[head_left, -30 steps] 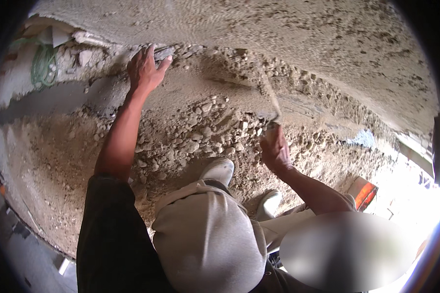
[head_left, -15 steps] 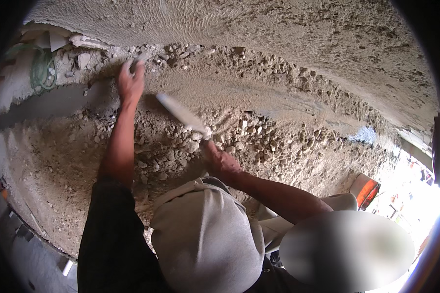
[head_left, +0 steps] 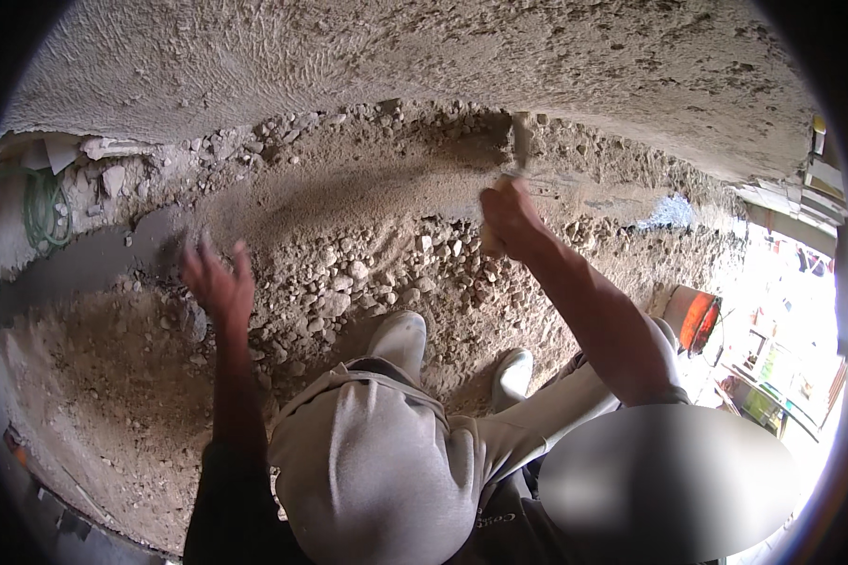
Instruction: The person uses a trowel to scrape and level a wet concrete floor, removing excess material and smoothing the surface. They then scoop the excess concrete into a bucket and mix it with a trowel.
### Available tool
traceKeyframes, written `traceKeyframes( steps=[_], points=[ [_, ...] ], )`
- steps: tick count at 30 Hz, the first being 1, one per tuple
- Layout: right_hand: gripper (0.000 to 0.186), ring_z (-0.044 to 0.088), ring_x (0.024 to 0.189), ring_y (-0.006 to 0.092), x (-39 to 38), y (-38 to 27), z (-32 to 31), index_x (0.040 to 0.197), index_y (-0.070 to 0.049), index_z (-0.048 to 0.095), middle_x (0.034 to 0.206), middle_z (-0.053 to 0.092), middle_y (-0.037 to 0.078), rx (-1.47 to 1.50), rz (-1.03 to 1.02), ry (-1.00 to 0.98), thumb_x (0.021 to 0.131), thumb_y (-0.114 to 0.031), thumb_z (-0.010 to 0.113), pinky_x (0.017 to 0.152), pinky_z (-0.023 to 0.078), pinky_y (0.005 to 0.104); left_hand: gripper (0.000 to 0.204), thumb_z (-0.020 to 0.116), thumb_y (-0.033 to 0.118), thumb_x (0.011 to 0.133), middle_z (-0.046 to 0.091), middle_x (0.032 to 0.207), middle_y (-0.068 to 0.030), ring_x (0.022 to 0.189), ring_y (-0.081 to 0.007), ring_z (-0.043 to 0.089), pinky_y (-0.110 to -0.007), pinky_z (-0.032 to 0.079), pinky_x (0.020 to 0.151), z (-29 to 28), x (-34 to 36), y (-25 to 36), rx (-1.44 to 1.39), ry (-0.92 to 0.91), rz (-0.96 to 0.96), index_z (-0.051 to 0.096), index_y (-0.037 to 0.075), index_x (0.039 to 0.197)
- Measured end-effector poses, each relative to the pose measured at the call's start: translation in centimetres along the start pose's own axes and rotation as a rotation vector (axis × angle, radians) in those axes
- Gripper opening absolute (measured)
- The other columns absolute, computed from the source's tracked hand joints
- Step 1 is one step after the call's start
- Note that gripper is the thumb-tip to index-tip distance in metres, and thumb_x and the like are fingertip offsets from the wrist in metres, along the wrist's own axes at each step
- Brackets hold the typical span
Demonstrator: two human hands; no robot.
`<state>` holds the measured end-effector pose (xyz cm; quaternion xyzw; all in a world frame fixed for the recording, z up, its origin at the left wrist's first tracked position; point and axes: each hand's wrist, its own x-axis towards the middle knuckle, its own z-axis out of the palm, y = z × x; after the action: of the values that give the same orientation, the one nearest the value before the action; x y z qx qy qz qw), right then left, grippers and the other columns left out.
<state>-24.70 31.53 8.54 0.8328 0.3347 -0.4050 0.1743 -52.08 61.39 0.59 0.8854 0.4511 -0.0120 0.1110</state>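
In my right hand (head_left: pixel 512 217), closed round its pale handle, is a hand tool with a narrow flat blade (head_left: pixel 521 141). The blade points away from me, at the far edge of the sandy strip (head_left: pixel 339 188), by the foot of the rough wall (head_left: pixel 377 56). I cannot make out whether the blade touches the soil. My left hand (head_left: pixel 219 287) hovers empty, fingers spread and slightly blurred, near the loose stones (head_left: pixel 334 299) and the end of a smooth grey band (head_left: pixel 75 268).
My light boots (head_left: pixel 400 341) stand on gravelly ground. A green coiled hose (head_left: pixel 42 212) lies at the far left. On the right are an orange bucket (head_left: pixel 695 318) on its side and a light blue patch (head_left: pixel 667 213) on the strip.
My right hand has swung the tool rightward and away from me. My left hand has drawn back from the far rubble, its fingers now spread. The view has shifted, showing both boots.
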Motion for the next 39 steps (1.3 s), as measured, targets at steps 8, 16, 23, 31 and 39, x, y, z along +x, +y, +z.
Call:
traceKeyframes(
  steps=[8, 16, 23, 31, 39],
  points=[
    [0.035, 0.056, 0.066, 0.0273, 0.7, -13.2, -3.5, 0.087, 0.002, 0.067, 0.077, 0.062, 0.016, -0.073, -0.448, 0.437, 0.080, -0.032, 0.060, 0.067, 0.039, 0.0480, 0.094, 0.035, 0.072, 0.085, 0.007, 0.150, -0.0327, 0.138, -0.0495, 0.007, -0.059, 0.005, 0.111, 6.0, 5.4, 14.7, 0.178, -0.081, 0.130, 0.018, 0.003, 0.146],
    [0.028, 0.051, 0.069, 0.0240, -2.5, -3.0, 7.1, 0.060, -0.005, 0.060, 0.064, 0.054, 0.009, 0.526, -0.506, 0.751, 0.081, -0.024, 0.063, 0.069, 0.043, 0.0406, 0.097, 0.034, 0.071, 0.085, 0.009, 0.149, -0.0321, 0.139, -0.0474, 0.010, -0.058, 0.004, 0.112, 6.8, 11.7, 15.2, 0.106, -0.148, 0.076, 0.014, -0.002, 0.147],
    [0.016, 0.063, 0.070, 0.0238, -3.7, -5.0, -2.1, 0.065, -0.002, 0.058, 0.065, 0.056, 0.011, -0.145, -0.366, 0.047, 0.076, -0.007, 0.068, 0.066, 0.055, 0.0371, 0.079, 0.051, 0.057, 0.085, 0.028, 0.143, -0.0283, 0.134, -0.0387, 0.029, -0.050, 0.022, 0.112, 3.1, 5.5, 17.0, -0.027, -0.197, 0.183, 0.035, 0.002, 0.140],
    [0.013, 0.053, 0.072, 0.0186, -0.5, -11.8, 1.0, 0.077, -0.008, 0.055, 0.077, 0.049, 0.004, 0.616, -0.837, 1.016, 0.084, -0.014, 0.064, 0.054, 0.050, 0.0291, 0.045, 0.054, 0.023, 0.089, 0.045, 0.134, -0.0115, 0.125, -0.0288, 0.040, -0.041, 0.030, 0.108, 6.8, 3.1, 12.8, -0.059, 0.145, 1.085, 0.049, 0.007, 0.131],
    [0.035, 0.059, 0.059, 0.0197, -7.4, -1.2, -1.3, 0.122, -0.011, 0.038, 0.091, 0.057, 0.015, 0.915, -0.251, 0.117, 0.090, -0.011, 0.053, 0.043, 0.053, 0.0284, 0.044, 0.043, 0.038, 0.097, 0.042, 0.144, -0.0034, 0.129, -0.0233, 0.041, -0.041, 0.026, 0.112, 2.7, 7.6, 12.2, 0.137, -0.026, 1.120, 0.048, 0.017, 0.135]
  ],
)
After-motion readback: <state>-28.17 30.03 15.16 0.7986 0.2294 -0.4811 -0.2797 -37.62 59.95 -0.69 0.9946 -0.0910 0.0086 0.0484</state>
